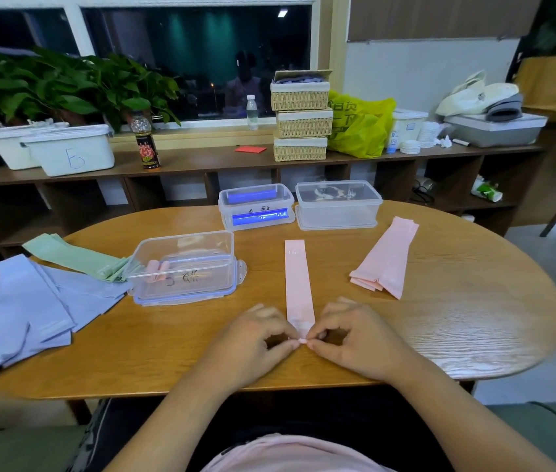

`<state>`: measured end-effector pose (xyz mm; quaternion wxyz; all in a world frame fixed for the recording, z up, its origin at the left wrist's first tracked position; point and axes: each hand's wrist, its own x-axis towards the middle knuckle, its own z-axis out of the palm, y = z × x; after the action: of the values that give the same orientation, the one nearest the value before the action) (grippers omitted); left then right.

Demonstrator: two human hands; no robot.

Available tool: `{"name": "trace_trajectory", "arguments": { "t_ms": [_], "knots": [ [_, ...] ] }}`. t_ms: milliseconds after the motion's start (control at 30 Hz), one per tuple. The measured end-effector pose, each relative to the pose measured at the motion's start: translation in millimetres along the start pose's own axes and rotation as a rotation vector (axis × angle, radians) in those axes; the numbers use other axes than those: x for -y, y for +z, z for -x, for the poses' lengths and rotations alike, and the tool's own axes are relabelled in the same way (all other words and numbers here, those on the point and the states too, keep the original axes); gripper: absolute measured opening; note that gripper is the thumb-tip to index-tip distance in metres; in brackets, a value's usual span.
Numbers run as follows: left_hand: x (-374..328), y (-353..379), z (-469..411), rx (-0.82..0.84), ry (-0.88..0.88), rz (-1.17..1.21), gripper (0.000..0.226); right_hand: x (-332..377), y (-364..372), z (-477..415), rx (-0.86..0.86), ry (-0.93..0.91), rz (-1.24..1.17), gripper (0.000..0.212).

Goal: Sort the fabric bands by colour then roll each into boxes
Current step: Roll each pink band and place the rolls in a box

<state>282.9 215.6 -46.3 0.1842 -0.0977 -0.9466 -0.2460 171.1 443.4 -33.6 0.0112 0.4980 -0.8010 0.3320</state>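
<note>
A long pink fabric band (297,281) lies flat on the wooden table (457,318), running away from me. My left hand (259,330) and my right hand (351,332) both pinch its near end between thumb and fingertips. A pile of pink bands (387,258) lies to the right. Green bands (75,257) and blue bands (38,308) lie at the left. An open clear box (184,267) left of the band holds a rolled pink band (158,268).
Two lidded clear boxes stand at the table's far side, one with blue contents (256,207), one clear (337,204). Behind runs a shelf (201,158) with white tubs, a bottle, wicker baskets and a yellow bag.
</note>
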Motion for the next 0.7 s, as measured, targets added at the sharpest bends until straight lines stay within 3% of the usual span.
{"name": "trace_trajectory", "arguments": {
  "t_ms": [700],
  "knots": [
    [-8.4,-3.3,3.2,-0.008,0.013,0.002,0.017,1.4,-0.4,1.9,0.018,-0.016,0.071,0.015]
  ]
}}
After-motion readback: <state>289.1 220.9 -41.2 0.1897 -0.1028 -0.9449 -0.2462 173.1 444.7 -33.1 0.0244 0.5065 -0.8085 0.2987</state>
